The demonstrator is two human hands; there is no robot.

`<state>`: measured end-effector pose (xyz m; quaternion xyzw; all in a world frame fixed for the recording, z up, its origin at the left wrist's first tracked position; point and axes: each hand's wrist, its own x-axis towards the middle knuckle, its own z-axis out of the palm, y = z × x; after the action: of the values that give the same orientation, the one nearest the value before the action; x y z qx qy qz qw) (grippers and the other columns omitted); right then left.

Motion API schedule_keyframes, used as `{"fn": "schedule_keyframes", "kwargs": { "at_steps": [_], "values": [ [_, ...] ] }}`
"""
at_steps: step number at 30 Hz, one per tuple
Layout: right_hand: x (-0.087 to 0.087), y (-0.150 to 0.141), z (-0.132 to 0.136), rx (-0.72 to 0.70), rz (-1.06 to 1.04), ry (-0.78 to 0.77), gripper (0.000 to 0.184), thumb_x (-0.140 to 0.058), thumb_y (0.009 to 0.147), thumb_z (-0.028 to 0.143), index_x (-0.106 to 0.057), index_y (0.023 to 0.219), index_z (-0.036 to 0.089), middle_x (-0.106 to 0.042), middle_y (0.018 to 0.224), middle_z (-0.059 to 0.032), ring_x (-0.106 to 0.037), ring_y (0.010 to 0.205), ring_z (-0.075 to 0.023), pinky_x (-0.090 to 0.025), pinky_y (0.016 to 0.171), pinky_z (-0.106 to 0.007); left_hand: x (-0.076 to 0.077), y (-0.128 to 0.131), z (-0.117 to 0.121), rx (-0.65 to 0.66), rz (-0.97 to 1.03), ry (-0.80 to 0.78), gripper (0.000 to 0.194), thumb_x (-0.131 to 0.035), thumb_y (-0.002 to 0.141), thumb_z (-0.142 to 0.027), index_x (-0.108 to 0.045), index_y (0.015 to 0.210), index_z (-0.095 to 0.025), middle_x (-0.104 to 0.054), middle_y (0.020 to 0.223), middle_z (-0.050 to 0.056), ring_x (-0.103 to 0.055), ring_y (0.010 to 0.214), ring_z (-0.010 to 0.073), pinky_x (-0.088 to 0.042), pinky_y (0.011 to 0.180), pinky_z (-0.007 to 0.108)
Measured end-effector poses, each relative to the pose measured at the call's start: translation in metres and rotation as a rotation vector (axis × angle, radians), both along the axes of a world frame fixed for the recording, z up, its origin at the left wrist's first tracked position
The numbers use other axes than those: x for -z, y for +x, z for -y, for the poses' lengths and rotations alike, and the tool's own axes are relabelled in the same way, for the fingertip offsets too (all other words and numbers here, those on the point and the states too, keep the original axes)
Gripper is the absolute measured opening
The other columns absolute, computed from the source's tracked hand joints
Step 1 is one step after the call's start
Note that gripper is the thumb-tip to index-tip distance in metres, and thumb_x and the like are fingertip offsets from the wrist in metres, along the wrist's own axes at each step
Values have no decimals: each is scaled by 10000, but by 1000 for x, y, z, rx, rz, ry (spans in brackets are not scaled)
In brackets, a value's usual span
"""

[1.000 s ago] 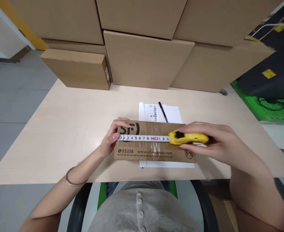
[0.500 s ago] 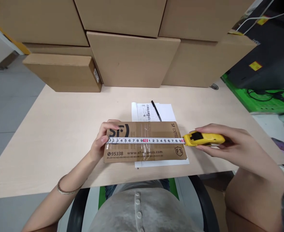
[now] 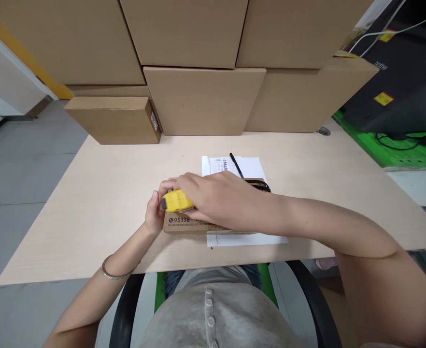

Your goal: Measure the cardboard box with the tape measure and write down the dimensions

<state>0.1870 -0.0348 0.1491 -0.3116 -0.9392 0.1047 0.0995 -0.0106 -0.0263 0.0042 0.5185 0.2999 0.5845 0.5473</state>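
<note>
At the left end of the carton [image 3: 179, 226], one yellow tape measure [image 3: 177, 200] lies lengthwise, clamped in the right hand [image 3: 222, 200]; left hand [image 3: 155, 213] adjacent, its grip indiscernible.

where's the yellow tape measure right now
In the head view, the yellow tape measure is in the right hand, over the left end of the SF carton, close beside the left hand.

Box [image 3: 181, 226] partly over papers [image 3: 251, 240] on the table [image 3: 115, 179], pen [image 3: 236, 165] just behind, cartons [image 3: 203, 102] along the far side.
</note>
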Motion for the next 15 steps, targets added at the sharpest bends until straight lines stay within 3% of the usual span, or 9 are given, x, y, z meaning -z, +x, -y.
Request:
{"fn": "schedule_keyframes", "kwargs": {
  "at_steps": [2,5,8,12,15],
  "values": [
    [0,-9,2,-38,-1,25,278,-608,1017,239,-612,1288,176,-743,1273,-113,-723,900,-238,-391,592,-324,1,-3,0,-1,-12,-34,515,-517,959,-702,-758,991,-247,-766,955,64,-710,982,293,-575,913,455],
    [0,11,12,27,-166,-44,251,-671,987,303,-629,1218,214,-754,1250,-89,-721,865,-220,-459,630,-313,1,-17,-1,54,-36,-64,538,-558,954,-680,-746,1251,-274,-794,1136,82,-707,1168,323,-558,1037,485],
    [6,64,35,348,-481,-163,350,-797,893,458,-643,1124,245,-773,990,-28,-692,718,-192,-504,600,-303,0,-40,-3,207,-100,-111,633,-680,909,-615,-620,1486,-361,-753,1364,78,-657,1338,350,-508,1146,531],
    [33,136,78,851,-831,-325,247,-802,882,468,-653,916,274,-681,781,15,-616,604,-159,-450,462,-254,2,-65,-8,333,-269,-97,687,-788,889,-459,-587,1538,-363,-601,1603,83,-519,1513,364,-470,1219,516],
    [55,162,100,923,-902,-579,269,-813,851,491,-670,871,263,-625,710,17,-532,532,-145,-391,393,-243,3,-70,-12,381,-372,-6,636,-780,913,-413,-613,1522,-331,-573,1625,114,-577,1456,350,-552,1141,464]
  ]
}}
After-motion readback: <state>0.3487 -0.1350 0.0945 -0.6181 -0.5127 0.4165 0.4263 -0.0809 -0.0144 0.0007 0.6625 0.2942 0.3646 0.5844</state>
